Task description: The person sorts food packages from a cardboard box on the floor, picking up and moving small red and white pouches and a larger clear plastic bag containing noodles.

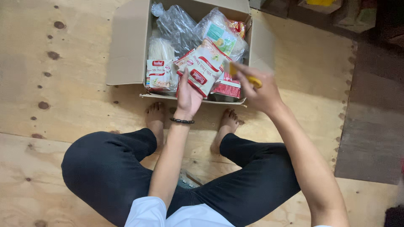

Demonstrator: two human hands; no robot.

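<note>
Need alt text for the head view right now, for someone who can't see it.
A seated person's left hand holds a white-and-red noodle packet over an open cardboard box of packets, while the right hand grips a yellow tool beside it. Bare feet rest on the plywood floor below the box.

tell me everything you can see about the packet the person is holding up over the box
The packet is a flat, sealed pouch of glossy plastic, mostly white with red bands and a small food picture near its top. It is tilted, its top leaning to the right, above the open cardboard box. The left hand grips its lower edge from below. The right hand, holding something yellow, is close to its upper right corner; contact cannot be told.
</note>
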